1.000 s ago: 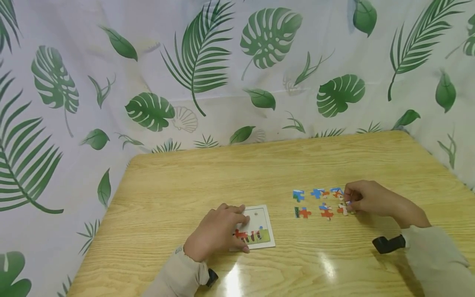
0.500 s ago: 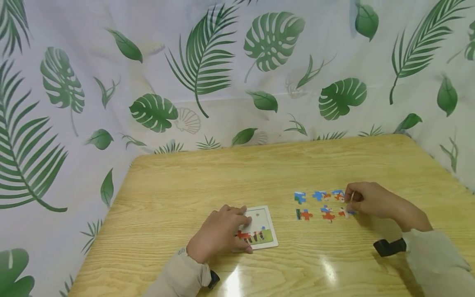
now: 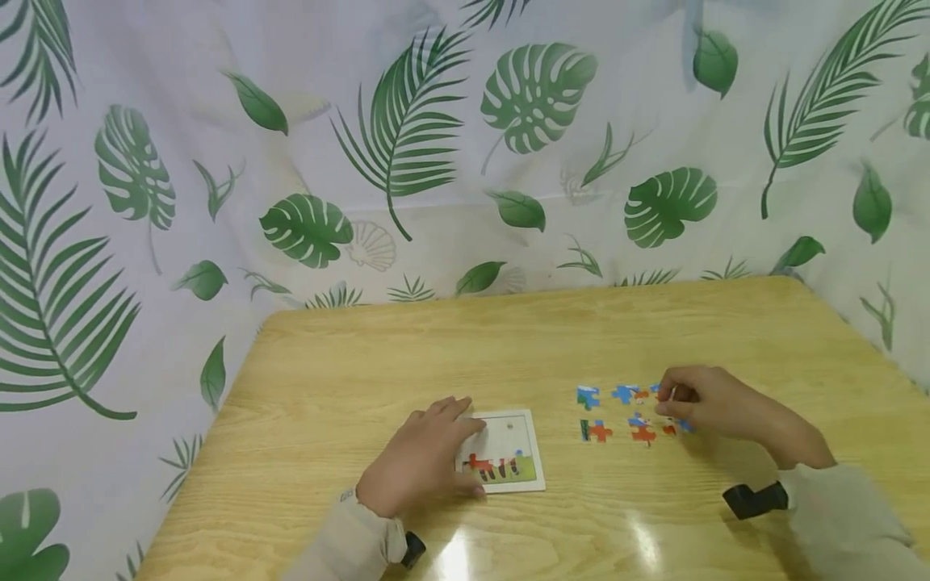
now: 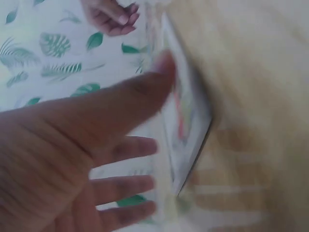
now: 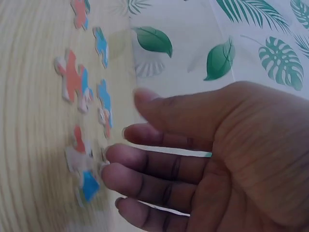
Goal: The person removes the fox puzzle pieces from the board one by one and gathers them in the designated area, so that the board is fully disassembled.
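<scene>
My left hand (image 3: 421, 460) is at the left side of a small white-framed puzzle board (image 3: 512, 486); its thumb and fingers are spread and overlap the board's left edge. A red piece and striped legs on green show along the board's lower part. On the right, my right hand (image 3: 719, 403) hovers close over the far-right puzzle pieces, partly hiding them. In the right wrist view, its thumb and loosely bent fingers stand apart with nothing between them. A piece with a blue corner (image 5: 90, 185) lies on the table near those fingertips.
Loose puzzle pieces lie in two rows between the hands, among them a blue-and-green one (image 3: 588, 396) and a red-and-green one (image 3: 597, 431). The wooden table (image 3: 407, 347) meets a leaf-print cloth (image 3: 436, 258) at its back and sides.
My right hand has shifted slightly left, over the upper right piece. The left hand has eased a little left, showing more of the board. The head view has tilted upward.
</scene>
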Tool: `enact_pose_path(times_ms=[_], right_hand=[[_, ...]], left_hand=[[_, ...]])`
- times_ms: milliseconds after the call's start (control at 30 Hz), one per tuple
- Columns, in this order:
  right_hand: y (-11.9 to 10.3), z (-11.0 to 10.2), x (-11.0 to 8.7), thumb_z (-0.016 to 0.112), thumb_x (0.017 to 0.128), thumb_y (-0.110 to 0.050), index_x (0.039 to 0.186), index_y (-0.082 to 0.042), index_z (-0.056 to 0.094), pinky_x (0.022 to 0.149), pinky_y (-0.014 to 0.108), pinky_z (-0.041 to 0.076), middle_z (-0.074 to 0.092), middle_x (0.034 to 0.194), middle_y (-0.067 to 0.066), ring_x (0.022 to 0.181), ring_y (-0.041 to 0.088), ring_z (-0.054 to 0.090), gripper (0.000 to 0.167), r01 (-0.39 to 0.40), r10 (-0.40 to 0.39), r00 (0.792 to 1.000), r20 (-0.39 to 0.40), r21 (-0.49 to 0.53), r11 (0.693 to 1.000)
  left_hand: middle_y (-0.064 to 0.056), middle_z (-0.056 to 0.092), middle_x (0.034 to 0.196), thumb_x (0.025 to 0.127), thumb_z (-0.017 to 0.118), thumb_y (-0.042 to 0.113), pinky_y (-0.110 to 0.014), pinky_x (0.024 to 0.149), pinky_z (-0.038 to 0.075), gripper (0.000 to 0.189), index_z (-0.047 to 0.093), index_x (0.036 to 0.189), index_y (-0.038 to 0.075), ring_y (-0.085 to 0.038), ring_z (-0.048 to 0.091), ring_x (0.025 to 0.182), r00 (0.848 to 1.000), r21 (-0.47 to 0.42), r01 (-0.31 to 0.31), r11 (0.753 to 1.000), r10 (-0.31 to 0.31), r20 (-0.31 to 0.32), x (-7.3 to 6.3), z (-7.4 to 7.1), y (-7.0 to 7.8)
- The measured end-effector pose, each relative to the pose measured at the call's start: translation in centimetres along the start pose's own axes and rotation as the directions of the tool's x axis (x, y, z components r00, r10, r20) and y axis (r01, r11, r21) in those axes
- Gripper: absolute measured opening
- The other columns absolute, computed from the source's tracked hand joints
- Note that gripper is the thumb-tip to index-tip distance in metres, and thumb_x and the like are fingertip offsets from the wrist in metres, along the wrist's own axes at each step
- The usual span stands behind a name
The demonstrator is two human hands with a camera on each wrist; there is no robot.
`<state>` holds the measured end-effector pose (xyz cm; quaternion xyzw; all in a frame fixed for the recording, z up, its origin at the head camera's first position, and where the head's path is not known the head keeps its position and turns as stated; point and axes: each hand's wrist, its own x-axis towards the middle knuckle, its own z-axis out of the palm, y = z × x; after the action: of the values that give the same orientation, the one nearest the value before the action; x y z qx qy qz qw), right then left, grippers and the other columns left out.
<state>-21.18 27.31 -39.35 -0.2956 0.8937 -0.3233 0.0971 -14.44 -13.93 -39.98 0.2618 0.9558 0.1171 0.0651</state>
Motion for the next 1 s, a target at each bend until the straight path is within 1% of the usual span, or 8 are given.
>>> enact_pose_path(times_ms=[133, 267, 367, 533, 633, 733, 833, 1000], right_hand=[[-0.4, 0.9, 0.5, 0.063, 0.103, -0.007, 0.100, -0.005, 0.065, 0.049, 0.026, 0.046, 0.060, 0.071, -0.003, 0.055, 0.011, 0.054, 0.004, 0.011, -0.012, 1.000, 0.021, 0.056, 0.998], [-1.4, 1.7, 1.5, 0.061, 0.104, -0.008, 0.100, -0.003, 0.064, 0.046, 0.027, 0.046, 0.059, 0.070, -0.001, 0.052, 0.009, 0.052, 0.007, 0.025, -0.029, 0.999, 0.043, 0.096, 0.995], [-2.5, 2.3, 2.5, 0.061, 0.105, -0.012, 0.099, -0.004, 0.064, 0.047, 0.025, 0.044, 0.057, 0.069, -0.002, 0.053, 0.006, 0.048, 0.010, 0.042, -0.047, 0.997, 0.058, 0.088, 0.995], [-4.5, 3.3, 4.5, 0.063, 0.105, -0.020, 0.099, -0.008, 0.065, 0.052, 0.025, 0.044, 0.058, 0.070, -0.002, 0.056, 0.007, 0.051, 0.014, 0.045, -0.052, 0.995, 0.083, 0.078, 0.996], [-5.7, 4.0, 5.7, 0.064, 0.104, -0.021, 0.098, -0.009, 0.065, 0.054, 0.025, 0.044, 0.058, 0.070, -0.002, 0.058, 0.007, 0.051, 0.013, 0.072, -0.078, 0.993, 0.093, 0.071, 0.995], [-6.7, 4.9, 6.9, 0.066, 0.103, -0.020, 0.097, -0.011, 0.065, 0.055, 0.025, 0.044, 0.059, 0.071, -0.001, 0.058, 0.005, 0.049, 0.011, 0.092, -0.099, 0.989, 0.108, 0.069, 0.993], [-7.8, 6.0, 7.9, 0.067, 0.102, -0.016, 0.096, -0.011, 0.066, 0.053, 0.025, 0.043, 0.060, 0.070, 0.001, 0.054, 0.005, 0.047, 0.008, 0.125, -0.134, 0.983, 0.123, 0.080, 0.989], [-9.6, 8.0, 9.3, 0.069, 0.101, -0.011, 0.093, -0.011, 0.066, 0.054, 0.024, 0.043, 0.057, 0.071, -0.004, 0.059, 0.006, 0.048, 0.008, 0.205, -0.213, 0.969, 0.125, 0.073, 0.976]], left_hand=[[-0.009, 0.054, 0.152, 0.070, 0.095, 0.045, -0.058, 0.109, 0.042, 0.079, 0.067, 0.137, 0.013, -0.034, 0.047, 0.141, 0.999, -0.008, 0.032, 0.999, -0.032, 0.032, -0.5, -0.6, -0.5], [-0.007, 0.056, 0.150, 0.070, 0.096, 0.042, -0.059, 0.110, 0.040, 0.077, 0.069, 0.135, 0.012, -0.034, 0.048, 0.141, 0.999, -0.029, 0.047, 0.998, -0.046, 0.029, -0.7, -0.9, -0.6], [-0.007, 0.056, 0.151, 0.071, 0.095, 0.043, -0.060, 0.111, 0.039, 0.076, 0.069, 0.135, 0.013, -0.036, 0.048, 0.141, 0.999, -0.041, 0.042, 0.998, -0.041, 0.027, -0.7, -0.8, -0.6], [-0.005, 0.054, 0.153, 0.072, 0.092, 0.048, -0.062, 0.109, 0.040, 0.078, 0.067, 0.138, 0.015, -0.037, 0.048, 0.141, 0.999, -0.030, 0.034, 0.999, -0.033, 0.028, -0.6, -0.5, -0.5], [-0.004, 0.053, 0.154, 0.073, 0.091, 0.050, -0.064, 0.109, 0.040, 0.079, 0.066, 0.140, 0.016, -0.038, 0.047, 0.142, 0.999, -0.032, 0.043, 0.999, -0.042, 0.034, -0.4, -0.2, -0.5], [-0.004, 0.053, 0.153, 0.073, 0.090, 0.052, -0.065, 0.108, 0.040, 0.079, 0.067, 0.139, 0.017, -0.040, 0.047, 0.141, 0.998, -0.040, 0.050, 0.998, -0.048, 0.035, -0.3, 0.0, -0.4], [-0.003, 0.053, 0.153, 0.072, 0.090, 0.054, -0.065, 0.108, 0.040, 0.080, 0.067, 0.140, 0.018, -0.041, 0.047, 0.141, 0.998, -0.031, 0.055, 0.998, -0.054, 0.039, -0.2, 0.1, -0.4], [-0.003, 0.054, 0.152, 0.069, 0.091, 0.057, -0.064, 0.107, 0.041, 0.083, 0.067, 0.140, 0.020, -0.040, 0.049, 0.139, 0.998, 0.018, 0.043, 0.999, -0.044, 0.043, -0.1, 0.1, -0.4]])
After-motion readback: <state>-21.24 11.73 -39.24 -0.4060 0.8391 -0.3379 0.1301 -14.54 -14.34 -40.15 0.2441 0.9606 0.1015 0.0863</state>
